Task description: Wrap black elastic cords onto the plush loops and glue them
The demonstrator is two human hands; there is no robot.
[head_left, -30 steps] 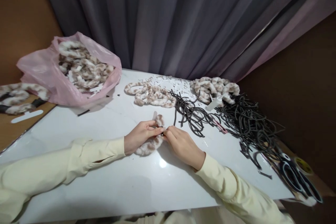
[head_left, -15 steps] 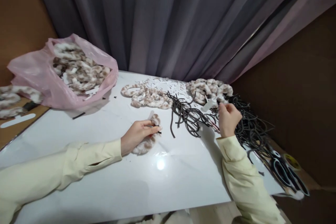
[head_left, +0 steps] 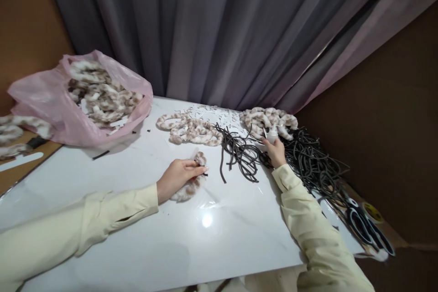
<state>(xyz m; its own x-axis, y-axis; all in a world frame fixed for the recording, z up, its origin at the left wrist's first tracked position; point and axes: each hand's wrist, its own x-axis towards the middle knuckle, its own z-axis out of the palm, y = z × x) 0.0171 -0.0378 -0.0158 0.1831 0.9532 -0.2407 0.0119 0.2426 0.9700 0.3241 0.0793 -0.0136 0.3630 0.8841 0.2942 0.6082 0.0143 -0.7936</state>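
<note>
- Left hand (head_left: 176, 177): bare, no glove, ring or watch visible on it.
- Right hand (head_left: 275, 151): bare likewise, with nothing worn on the fingers that can be made out.
- Pale cream long fabric sleeve on the left arm (head_left: 82, 219): covers the arm to the wrist, soft folds along its length, finished with a plain stitched cuff.
- Matching pale cream long sleeve on the right arm (head_left: 311, 232): same cloth and colour, creased near the elbow, cuff turned slightly at the wrist.
- No markings or printed pattern seen on either sleeve.
</note>
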